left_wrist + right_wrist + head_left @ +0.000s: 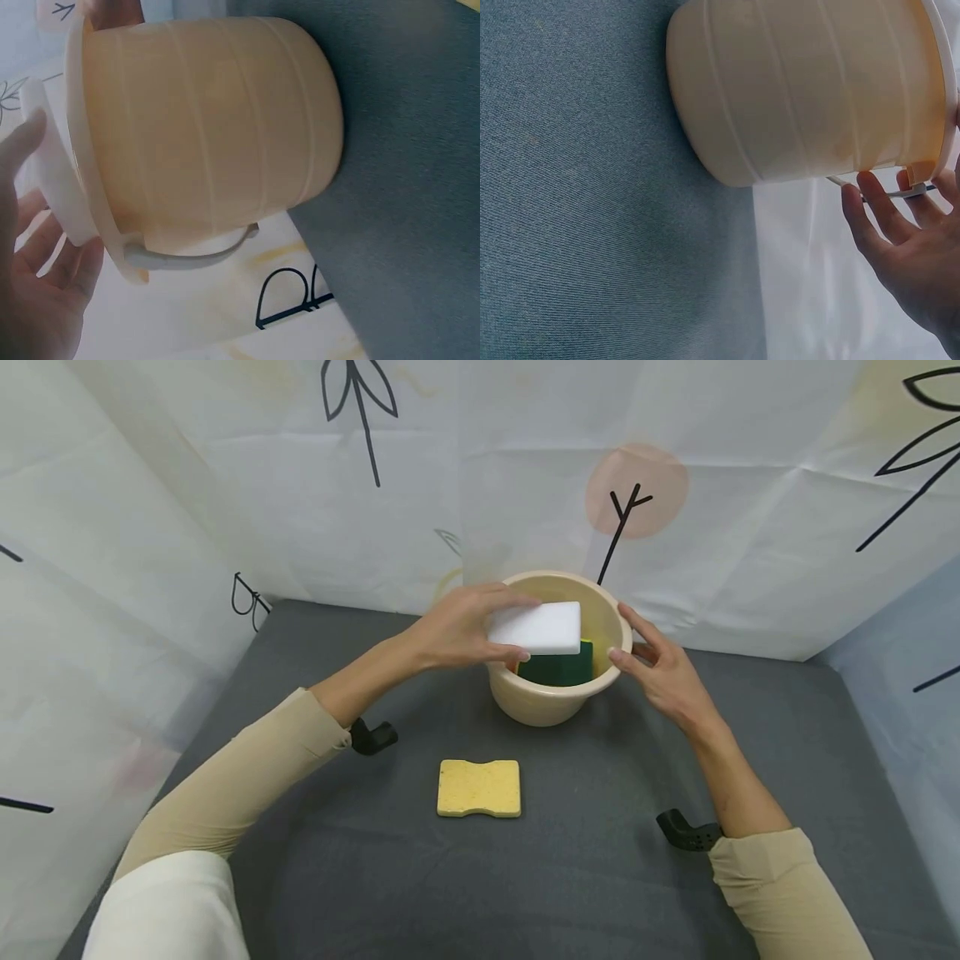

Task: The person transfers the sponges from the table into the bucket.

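Observation:
A cream plastic bucket stands upright near the back of the table. Over its mouth, my left hand holds a white block-shaped sponge between thumb and fingers. In the left wrist view the white sponge is close against the bucket's rim. My right hand grips the bucket's right rim, thumb on the near side; in the right wrist view its fingers are spread beside the wall and handle. Inside the bucket lies a green-faced scouring sponge with a yellow edge, partly hidden by the white one.
A yellow sponge with notched long sides lies flat on the dark grey tabletop, in front of the bucket. The bucket's grey handle hangs down at its back. Patterned white cloth walls in the table behind and at both sides.

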Motion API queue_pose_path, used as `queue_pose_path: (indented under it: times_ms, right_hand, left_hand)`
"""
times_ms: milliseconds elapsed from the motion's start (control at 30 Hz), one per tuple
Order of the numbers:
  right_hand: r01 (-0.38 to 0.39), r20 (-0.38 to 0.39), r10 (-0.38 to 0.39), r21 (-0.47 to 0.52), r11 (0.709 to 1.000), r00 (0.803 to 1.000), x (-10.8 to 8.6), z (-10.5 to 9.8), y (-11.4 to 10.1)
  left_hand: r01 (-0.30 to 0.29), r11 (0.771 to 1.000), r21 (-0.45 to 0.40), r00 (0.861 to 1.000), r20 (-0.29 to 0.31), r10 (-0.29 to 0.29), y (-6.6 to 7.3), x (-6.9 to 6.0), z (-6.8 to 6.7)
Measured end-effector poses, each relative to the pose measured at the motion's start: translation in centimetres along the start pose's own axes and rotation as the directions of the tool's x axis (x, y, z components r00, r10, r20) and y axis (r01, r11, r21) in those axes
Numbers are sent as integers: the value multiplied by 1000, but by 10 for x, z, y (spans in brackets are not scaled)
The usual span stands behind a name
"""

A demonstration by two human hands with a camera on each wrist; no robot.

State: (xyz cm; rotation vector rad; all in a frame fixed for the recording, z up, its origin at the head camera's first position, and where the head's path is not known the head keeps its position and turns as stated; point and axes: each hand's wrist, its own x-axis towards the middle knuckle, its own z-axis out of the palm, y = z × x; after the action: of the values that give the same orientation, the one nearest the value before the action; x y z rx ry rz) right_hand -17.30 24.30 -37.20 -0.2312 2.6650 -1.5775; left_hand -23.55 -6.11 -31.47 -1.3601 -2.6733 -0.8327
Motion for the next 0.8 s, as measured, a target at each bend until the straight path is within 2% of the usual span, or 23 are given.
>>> queue_pose_path:
  times_ms: [333, 800]
  right_hand:
    - [-7, -1, 7, -16, 1000, 1000, 0, -1, -1]
    - [5, 9, -5, -1, 1000, 1000, 0, -2, -1]
  left_hand:
    - [-40, 999, 24, 998, 50, 38, -1, 20, 10]
    - [-20, 998, 59, 990, 139, 12, 4, 23, 25]
